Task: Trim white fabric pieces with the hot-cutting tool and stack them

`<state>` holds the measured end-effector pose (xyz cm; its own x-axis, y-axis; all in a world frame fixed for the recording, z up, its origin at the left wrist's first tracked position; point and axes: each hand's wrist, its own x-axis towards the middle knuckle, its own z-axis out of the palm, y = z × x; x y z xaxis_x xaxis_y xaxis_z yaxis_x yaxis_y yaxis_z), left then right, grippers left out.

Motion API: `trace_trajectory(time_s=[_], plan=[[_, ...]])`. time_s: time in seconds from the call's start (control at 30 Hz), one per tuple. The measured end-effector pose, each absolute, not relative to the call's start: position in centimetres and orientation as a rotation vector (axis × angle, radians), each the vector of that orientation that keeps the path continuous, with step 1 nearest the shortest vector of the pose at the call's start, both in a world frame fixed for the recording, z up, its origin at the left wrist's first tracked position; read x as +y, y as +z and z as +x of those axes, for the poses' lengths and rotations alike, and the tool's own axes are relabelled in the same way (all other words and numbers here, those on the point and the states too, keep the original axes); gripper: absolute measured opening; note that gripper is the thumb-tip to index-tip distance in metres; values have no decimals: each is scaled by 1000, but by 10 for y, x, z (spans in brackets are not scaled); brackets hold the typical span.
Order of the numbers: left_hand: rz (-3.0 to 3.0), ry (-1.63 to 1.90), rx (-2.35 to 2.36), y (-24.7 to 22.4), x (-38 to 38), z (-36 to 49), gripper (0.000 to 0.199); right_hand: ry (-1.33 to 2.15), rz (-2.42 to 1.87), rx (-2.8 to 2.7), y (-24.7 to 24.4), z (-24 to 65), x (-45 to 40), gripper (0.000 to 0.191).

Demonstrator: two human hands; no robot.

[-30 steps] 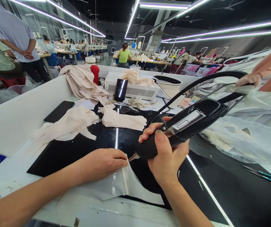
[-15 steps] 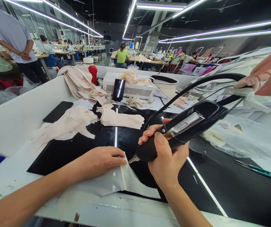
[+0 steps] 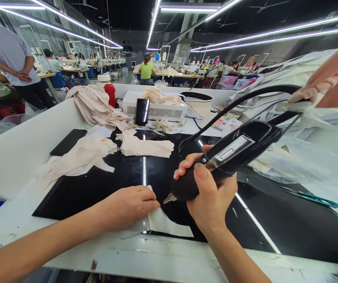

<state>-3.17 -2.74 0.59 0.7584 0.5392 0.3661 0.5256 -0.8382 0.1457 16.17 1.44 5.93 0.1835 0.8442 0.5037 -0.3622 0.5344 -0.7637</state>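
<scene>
My left hand [image 3: 137,202] is low on the black work mat [image 3: 127,169], its fingers pressed together on the edge of a pale fabric piece [image 3: 171,226]. Part of that fabric is hidden beneath the hand. My right hand [image 3: 211,192] is wrapped round a black corded hand tool [image 3: 233,151] with a silver lever on its side. The tool's small metallic tip [image 3: 169,197] points down-left, close to the left fingertips and just above the mat. At the upper right, another person's hand [image 3: 307,92] grips the tool's black cable [image 3: 260,90] with some whitish material.
Teal-handled scissors [image 3: 316,197] lie at the right, near clear plastic bags [image 3: 298,157]. Stacked beige fabric pieces [image 3: 147,145], more beige fabric [image 3: 77,161], a dark phone [image 3: 68,142] and a white vented box [image 3: 154,108] sit farther back. Low white walls [image 3: 24,149] border the table.
My left fingers have drawn closer together at the fabric's edge, and less of the fabric shows near the hand. My right hand keeps its hold on the tool. The view has shifted slightly.
</scene>
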Motion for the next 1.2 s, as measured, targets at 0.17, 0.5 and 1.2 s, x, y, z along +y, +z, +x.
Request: trace_trajectory(time_s=[0.17,0.5,1.2], plan=[[2883,645,919,2,-35,-36,23,940,-532,-1088,58,158,14,41],[2856,663,968,3,-40,-36,20,950,-490,-1097,58,150,11,31],[2914,689,946,2,-41,-43,27,942,-553,-1091,62,170,-7,44]])
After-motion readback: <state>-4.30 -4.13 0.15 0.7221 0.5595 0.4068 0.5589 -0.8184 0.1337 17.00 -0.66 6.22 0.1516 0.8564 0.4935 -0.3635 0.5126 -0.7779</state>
